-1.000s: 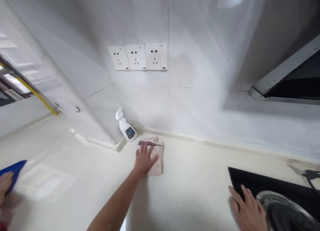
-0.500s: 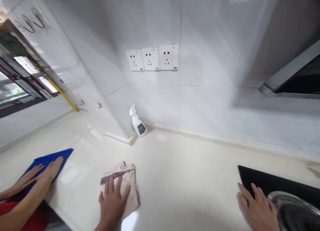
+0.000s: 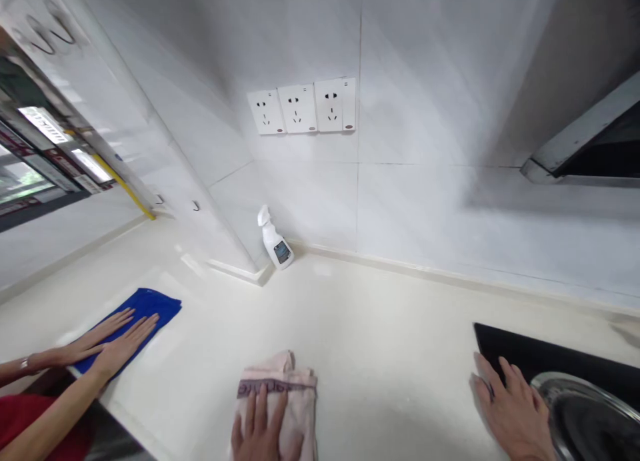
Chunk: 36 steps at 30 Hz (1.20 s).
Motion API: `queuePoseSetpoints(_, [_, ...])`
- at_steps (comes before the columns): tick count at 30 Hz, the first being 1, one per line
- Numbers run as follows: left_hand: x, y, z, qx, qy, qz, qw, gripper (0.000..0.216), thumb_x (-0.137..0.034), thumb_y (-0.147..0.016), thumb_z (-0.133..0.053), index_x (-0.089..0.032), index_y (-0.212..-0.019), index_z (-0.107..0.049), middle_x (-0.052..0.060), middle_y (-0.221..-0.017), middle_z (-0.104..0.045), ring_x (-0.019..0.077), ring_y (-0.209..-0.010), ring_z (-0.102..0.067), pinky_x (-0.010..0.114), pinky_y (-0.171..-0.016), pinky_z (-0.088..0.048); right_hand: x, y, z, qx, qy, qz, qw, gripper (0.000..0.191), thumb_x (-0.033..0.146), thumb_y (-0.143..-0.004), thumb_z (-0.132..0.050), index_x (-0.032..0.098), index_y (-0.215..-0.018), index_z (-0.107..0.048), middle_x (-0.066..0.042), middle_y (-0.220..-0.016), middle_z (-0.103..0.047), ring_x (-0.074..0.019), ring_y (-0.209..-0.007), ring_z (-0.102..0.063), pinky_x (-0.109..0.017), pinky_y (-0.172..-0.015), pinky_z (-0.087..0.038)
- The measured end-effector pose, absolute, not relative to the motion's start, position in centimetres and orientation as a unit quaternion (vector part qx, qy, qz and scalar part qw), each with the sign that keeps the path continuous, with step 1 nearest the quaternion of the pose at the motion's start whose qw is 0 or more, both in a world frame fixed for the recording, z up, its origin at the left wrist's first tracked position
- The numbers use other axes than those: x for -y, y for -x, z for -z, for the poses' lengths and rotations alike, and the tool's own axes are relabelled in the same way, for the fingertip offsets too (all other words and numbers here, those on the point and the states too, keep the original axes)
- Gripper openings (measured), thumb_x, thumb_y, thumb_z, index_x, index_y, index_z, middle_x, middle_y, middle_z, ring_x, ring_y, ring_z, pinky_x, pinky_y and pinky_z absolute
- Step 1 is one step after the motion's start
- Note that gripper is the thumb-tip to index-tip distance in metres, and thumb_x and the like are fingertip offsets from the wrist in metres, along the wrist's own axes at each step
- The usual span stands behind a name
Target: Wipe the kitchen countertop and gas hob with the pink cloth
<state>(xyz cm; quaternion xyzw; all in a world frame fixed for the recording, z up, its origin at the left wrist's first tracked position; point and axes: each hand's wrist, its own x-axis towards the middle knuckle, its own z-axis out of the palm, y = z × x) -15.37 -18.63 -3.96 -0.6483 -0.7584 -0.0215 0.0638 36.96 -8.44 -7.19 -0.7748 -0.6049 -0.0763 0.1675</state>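
Observation:
My left hand (image 3: 261, 424) lies flat, fingers spread, on a folded pale pink cloth (image 3: 303, 408) with a purple lettered band. The cloth rests on the cream countertop (image 3: 380, 328) near the bottom of the view. Far to the right, my right hand (image 3: 515, 408) is open, its fingers at the left edge of a black cooktop (image 3: 505, 344). Just beside that hand sits a round, shiny metal-rimmed pan or lid (image 3: 595, 414), partly cut off by the frame.
At left, a co-worker's two hands (image 3: 120, 344) press flat on a blue cloth (image 3: 147, 302). A white spray bottle (image 3: 277, 244) stands in the wall corner below several sockets (image 3: 303, 108). A metal-framed appliance (image 3: 575, 144) juts out at upper right.
My left hand and the pink cloth have slid right and toward me. The co-worker's hands and blue cloth have moved right. My right hand stays by the cooktop.

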Motion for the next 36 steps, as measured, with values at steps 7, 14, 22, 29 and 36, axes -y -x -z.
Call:
queuePoseSetpoints(7, [4.5, 13.8, -0.5, 0.804, 0.594, 0.003, 0.037, 0.067, -0.058, -0.099, -0.049, -0.027, -0.159, -0.047, 0.020, -0.171, -0.034, 0.0447, -0.157, -0.028, 0.067, -0.121, -0.027, 8.3, -36.8, 8.0, 0.600, 0.769, 0.099, 0.199, 0.083, 0.067, -0.098, -0.020, 0.013, -0.149, -0.056, -0.022, -0.157, -0.050, -0.0422, -0.151, -0.040, -0.064, -0.122, -0.030])
queuePoseSetpoints(14, [-7.2, 6.2, -1.2, 0.769, 0.639, 0.016, 0.012, 0.070, -0.062, -0.101, -0.044, -0.026, -0.162, -0.043, 0.023, -0.172, -0.030, 0.0487, -0.158, -0.025, 0.071, -0.121, -0.025, 8.0, -36.0, 7.2, 0.594, 0.774, 0.102, 0.193, 0.091, 0.073, -0.099, -0.013, 0.008, -0.142, -0.060, -0.023, -0.157, -0.051, -0.0394, -0.150, -0.042, -0.060, -0.124, -0.028])
queuePoseSetpoints(22, [-13.6, -8.3, -0.8, 0.685, 0.727, 0.031, -0.046, 0.080, -0.068, -0.097, -0.042, -0.025, -0.164, -0.038, 0.020, -0.174, -0.025, 0.0502, -0.160, -0.017, 0.073, -0.125, -0.014, 7.8, -35.9, 6.7, 0.592, 0.779, 0.086, 0.186, 0.087, 0.074, -0.100, -0.016, 0.013, -0.143, -0.060, -0.020, -0.159, -0.049, -0.0368, -0.151, -0.041, -0.059, -0.124, -0.028])
queuePoseSetpoints(29, [-11.3, -19.5, 0.3, 0.597, 0.799, 0.030, -0.073, 0.084, -0.074, -0.096, -0.039, -0.027, -0.165, -0.035, 0.019, -0.176, -0.020, 0.0500, -0.161, -0.011, 0.075, -0.125, -0.010, 7.8, -36.1, 6.6, 0.588, 0.777, 0.068, 0.213, 0.078, 0.070, -0.103, -0.020, 0.017, -0.145, -0.059, -0.016, -0.158, -0.052, -0.0339, -0.151, -0.041, -0.057, -0.125, -0.027])
queuePoseSetpoints(36, [-2.6, -21.8, 0.2, 0.419, 0.895, 0.005, -0.152, 0.084, -0.077, -0.095, -0.035, -0.031, -0.166, -0.033, 0.013, -0.178, -0.010, 0.0474, -0.163, 0.000, 0.077, -0.125, -0.005, 7.8, -36.7, 6.4, 0.585, 0.763, 0.039, 0.273, 0.069, 0.062, -0.105, -0.026, 0.017, -0.151, -0.051, -0.014, -0.156, -0.056, -0.0296, -0.151, -0.042, -0.054, -0.126, -0.027])
